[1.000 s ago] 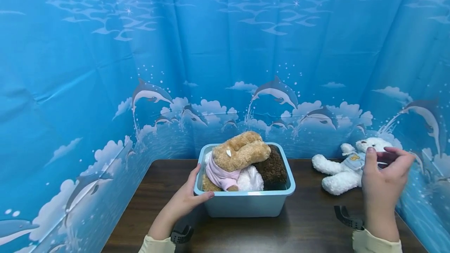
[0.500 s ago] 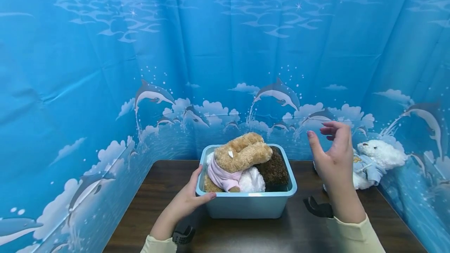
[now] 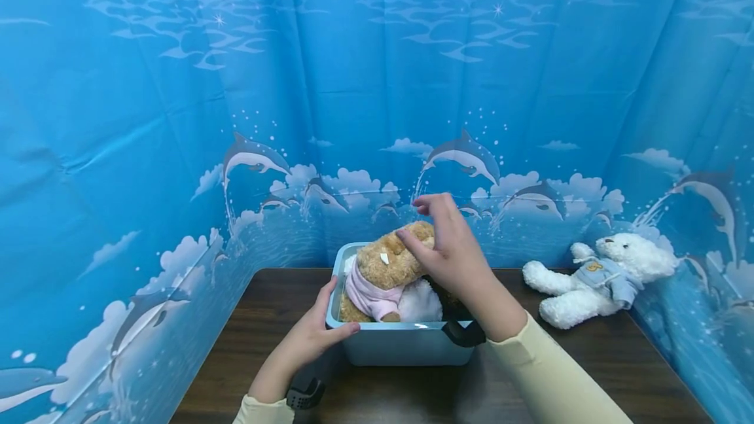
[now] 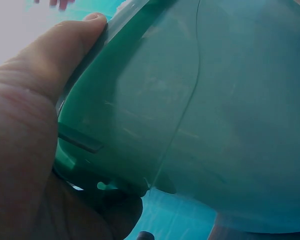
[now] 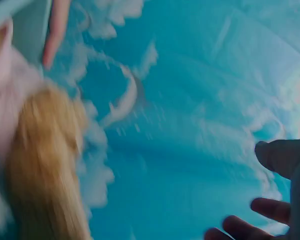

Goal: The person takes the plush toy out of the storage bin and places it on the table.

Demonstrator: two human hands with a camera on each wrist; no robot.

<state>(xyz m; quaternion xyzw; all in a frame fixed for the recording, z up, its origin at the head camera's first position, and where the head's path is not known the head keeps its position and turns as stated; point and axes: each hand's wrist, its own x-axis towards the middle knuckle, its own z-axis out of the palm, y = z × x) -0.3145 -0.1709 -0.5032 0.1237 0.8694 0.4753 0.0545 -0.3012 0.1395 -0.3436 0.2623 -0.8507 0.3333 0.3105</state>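
A light blue plastic bin (image 3: pixel 406 347) stands on the table, packed with plush toys. My left hand (image 3: pixel 307 344) grips its front left corner, thumb along the front rim; the left wrist view shows that thumb (image 4: pixel 65 50) against the bin wall (image 4: pixel 190 125). On top lies a tan plush toy (image 3: pixel 385 267) in a pink top, legs up, head hidden. A white furry toy (image 3: pixel 419 301) and a dark brown one (image 3: pixel 455 309) sit beside it, partly covered. Over the bin's right side hovers my right hand (image 3: pixel 450 247), fingers apart, apparently holding nothing; the right wrist view shows those loose fingers (image 5: pixel 272 210).
A white teddy bear (image 3: pixel 595 286) in a light blue top lies on its back at the table's right side. Behind the dark wooden table (image 3: pixel 247 339) hangs a blue dolphin curtain (image 3: pixel 365 97), which also closes in the left and right sides.
My right hand has swept left, from in front of the white teddy bear to above the bin. The left hand has stayed on the bin, and the toys lie as before.
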